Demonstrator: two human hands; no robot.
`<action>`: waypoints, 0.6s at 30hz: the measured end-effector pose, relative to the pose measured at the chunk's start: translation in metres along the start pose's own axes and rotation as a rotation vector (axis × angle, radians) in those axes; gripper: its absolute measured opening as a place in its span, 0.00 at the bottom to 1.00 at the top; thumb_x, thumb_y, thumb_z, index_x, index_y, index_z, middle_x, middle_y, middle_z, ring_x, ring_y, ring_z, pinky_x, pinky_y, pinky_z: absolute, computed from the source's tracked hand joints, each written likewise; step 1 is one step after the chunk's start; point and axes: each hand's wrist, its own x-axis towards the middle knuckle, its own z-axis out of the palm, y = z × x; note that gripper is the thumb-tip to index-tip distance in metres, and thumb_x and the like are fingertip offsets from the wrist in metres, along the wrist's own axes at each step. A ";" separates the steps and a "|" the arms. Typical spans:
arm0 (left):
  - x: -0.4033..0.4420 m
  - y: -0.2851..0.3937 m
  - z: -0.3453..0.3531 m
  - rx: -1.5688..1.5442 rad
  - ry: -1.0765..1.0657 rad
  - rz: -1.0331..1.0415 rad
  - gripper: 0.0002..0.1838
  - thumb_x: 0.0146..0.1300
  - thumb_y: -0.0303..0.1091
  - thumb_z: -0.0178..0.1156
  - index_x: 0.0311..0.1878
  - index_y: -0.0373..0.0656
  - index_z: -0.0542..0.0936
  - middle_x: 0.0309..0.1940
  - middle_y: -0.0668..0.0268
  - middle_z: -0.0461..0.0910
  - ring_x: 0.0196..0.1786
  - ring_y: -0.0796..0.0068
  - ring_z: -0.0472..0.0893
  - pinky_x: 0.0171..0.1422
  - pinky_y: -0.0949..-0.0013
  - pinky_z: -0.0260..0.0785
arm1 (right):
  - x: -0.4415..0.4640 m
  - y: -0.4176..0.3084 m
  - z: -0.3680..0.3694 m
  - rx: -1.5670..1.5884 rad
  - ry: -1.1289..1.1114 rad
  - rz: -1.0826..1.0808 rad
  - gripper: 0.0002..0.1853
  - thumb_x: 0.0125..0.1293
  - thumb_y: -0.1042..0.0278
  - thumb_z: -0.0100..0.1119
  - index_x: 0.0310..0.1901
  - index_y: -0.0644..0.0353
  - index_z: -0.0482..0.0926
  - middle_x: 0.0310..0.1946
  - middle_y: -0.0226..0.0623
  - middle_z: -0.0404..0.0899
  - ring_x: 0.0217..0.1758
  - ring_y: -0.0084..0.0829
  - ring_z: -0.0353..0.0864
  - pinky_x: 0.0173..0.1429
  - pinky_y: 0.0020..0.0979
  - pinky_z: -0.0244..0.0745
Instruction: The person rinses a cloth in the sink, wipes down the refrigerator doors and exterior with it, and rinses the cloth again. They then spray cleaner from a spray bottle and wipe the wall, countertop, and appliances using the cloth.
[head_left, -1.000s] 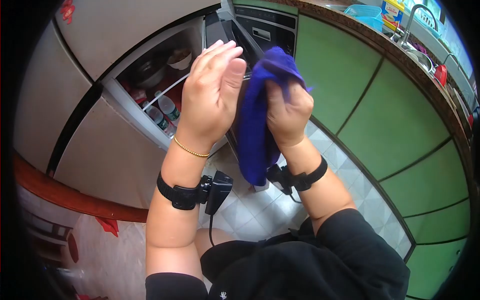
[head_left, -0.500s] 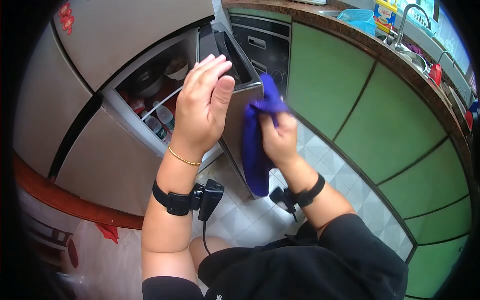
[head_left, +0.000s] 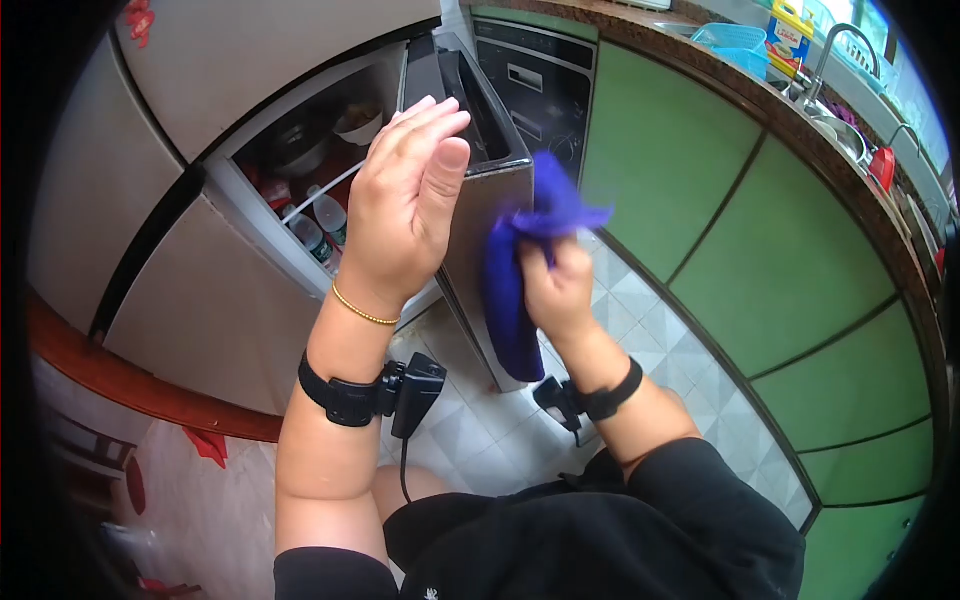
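A purple cloth (head_left: 515, 310) is bunched in my right hand (head_left: 560, 295), its fingers closed around it. The cloth hangs along the outer face of the opened refrigerator door (head_left: 463, 240), and its upper part flares out blurred to the right. My left hand (head_left: 405, 205) is raised at the inner side of that door, fingers stretched out and thumb up. It holds nothing; whether its palm touches the door cannot be made out. Behind it, the refrigerator compartment (head_left: 225, 180) stands open, with bowls and clear bottles (head_left: 328, 215) inside.
Green cabinets (head_left: 670, 150) curve along the right under a brown stone counter (head_left: 725, 60). On it are a blue basket (head_left: 735, 45), a yellow container (head_left: 790, 35) and a faucet (head_left: 830, 55). A black built-in appliance (head_left: 530, 85) stands beyond the door. A wooden edge (head_left: 130, 385) lies lower left.
The top of the purple cloth has swung outward to the right in my right hand. My left hand keeps nearly the same pose. The whole view has shifted slightly.
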 end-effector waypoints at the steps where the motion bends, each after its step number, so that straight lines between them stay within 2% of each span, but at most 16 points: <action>1: 0.000 -0.001 -0.003 0.003 -0.004 0.001 0.22 0.67 0.47 0.47 0.44 0.35 0.78 0.45 0.51 0.78 0.55 0.52 0.74 0.63 0.60 0.60 | -0.006 0.003 -0.004 -0.121 -0.036 -0.069 0.09 0.61 0.75 0.52 0.42 0.65 0.77 0.42 0.41 0.78 0.45 0.35 0.77 0.57 0.34 0.65; 2: 0.000 -0.002 -0.005 0.004 -0.001 0.002 0.22 0.67 0.47 0.47 0.44 0.35 0.78 0.45 0.51 0.78 0.55 0.52 0.74 0.63 0.60 0.60 | -0.011 0.007 -0.007 -0.243 -0.070 -0.139 0.09 0.60 0.75 0.53 0.41 0.64 0.78 0.41 0.41 0.79 0.44 0.38 0.77 0.59 0.36 0.63; 4: -0.002 -0.002 -0.006 0.000 -0.004 -0.003 0.22 0.67 0.46 0.47 0.44 0.35 0.78 0.45 0.51 0.78 0.54 0.52 0.74 0.62 0.60 0.61 | 0.015 -0.009 -0.003 -0.092 -0.059 -0.136 0.08 0.58 0.74 0.54 0.38 0.64 0.78 0.38 0.42 0.79 0.43 0.42 0.76 0.60 0.39 0.60; 6: -0.001 -0.003 -0.004 -0.005 0.002 -0.014 0.22 0.67 0.46 0.47 0.44 0.35 0.78 0.45 0.51 0.78 0.54 0.52 0.74 0.62 0.60 0.61 | 0.046 -0.033 0.003 -0.029 -0.002 -0.076 0.08 0.58 0.70 0.56 0.39 0.63 0.77 0.33 0.43 0.79 0.43 0.43 0.75 0.54 0.37 0.64; 8: -0.002 -0.003 -0.005 -0.027 0.001 -0.014 0.22 0.67 0.47 0.47 0.44 0.34 0.78 0.45 0.51 0.78 0.54 0.52 0.74 0.62 0.60 0.61 | 0.048 -0.037 0.008 -0.079 0.040 -0.027 0.15 0.53 0.62 0.63 0.41 0.59 0.78 0.38 0.42 0.78 0.45 0.45 0.75 0.63 0.46 0.52; 11: -0.003 -0.007 -0.010 -0.015 -0.003 -0.001 0.23 0.67 0.47 0.47 0.44 0.34 0.78 0.45 0.51 0.78 0.55 0.52 0.73 0.62 0.61 0.60 | 0.010 -0.019 0.020 -0.089 0.098 0.023 0.22 0.46 0.60 0.68 0.42 0.59 0.78 0.39 0.42 0.79 0.48 0.45 0.74 0.60 0.39 0.57; 12: -0.004 -0.008 -0.012 -0.030 0.001 -0.005 0.23 0.67 0.48 0.46 0.44 0.34 0.78 0.45 0.51 0.78 0.55 0.51 0.73 0.63 0.61 0.60 | -0.008 -0.008 0.018 -0.148 -0.032 -0.008 0.24 0.44 0.59 0.69 0.43 0.60 0.78 0.40 0.42 0.79 0.50 0.46 0.73 0.60 0.41 0.58; 13: -0.006 -0.010 -0.017 -0.043 -0.004 -0.032 0.23 0.68 0.48 0.46 0.44 0.34 0.78 0.46 0.51 0.78 0.57 0.51 0.72 0.64 0.60 0.59 | -0.026 0.000 0.017 -0.336 -0.060 -0.109 0.22 0.44 0.59 0.69 0.42 0.60 0.79 0.40 0.44 0.78 0.49 0.48 0.73 0.61 0.44 0.57; 15: -0.009 -0.012 -0.027 -0.061 -0.011 -0.048 0.23 0.68 0.48 0.46 0.45 0.34 0.78 0.47 0.50 0.77 0.58 0.51 0.71 0.64 0.61 0.58 | -0.070 0.031 0.017 -0.315 -0.165 0.027 0.19 0.45 0.58 0.68 0.39 0.58 0.80 0.38 0.45 0.79 0.44 0.48 0.76 0.55 0.44 0.65; 16: -0.011 -0.013 -0.033 -0.080 -0.023 -0.067 0.23 0.68 0.48 0.46 0.45 0.34 0.78 0.49 0.50 0.76 0.60 0.51 0.69 0.65 0.61 0.58 | -0.084 0.032 0.012 -0.291 -0.250 0.208 0.18 0.48 0.56 0.67 0.35 0.60 0.79 0.33 0.45 0.79 0.36 0.47 0.78 0.45 0.41 0.73; 17: -0.016 -0.014 -0.037 -0.067 -0.042 -0.114 0.23 0.68 0.47 0.46 0.50 0.35 0.75 0.54 0.50 0.73 0.63 0.51 0.66 0.65 0.62 0.56 | -0.095 0.045 0.001 -0.385 -0.331 0.131 0.18 0.49 0.53 0.65 0.32 0.60 0.79 0.28 0.45 0.79 0.30 0.46 0.79 0.34 0.39 0.74; 18: -0.022 -0.011 -0.046 -0.049 -0.025 -0.123 0.23 0.68 0.47 0.46 0.50 0.35 0.75 0.54 0.50 0.73 0.63 0.51 0.66 0.65 0.62 0.56 | -0.100 0.053 -0.008 -0.466 -0.453 0.201 0.17 0.50 0.53 0.64 0.30 0.60 0.78 0.27 0.44 0.79 0.30 0.46 0.79 0.34 0.41 0.74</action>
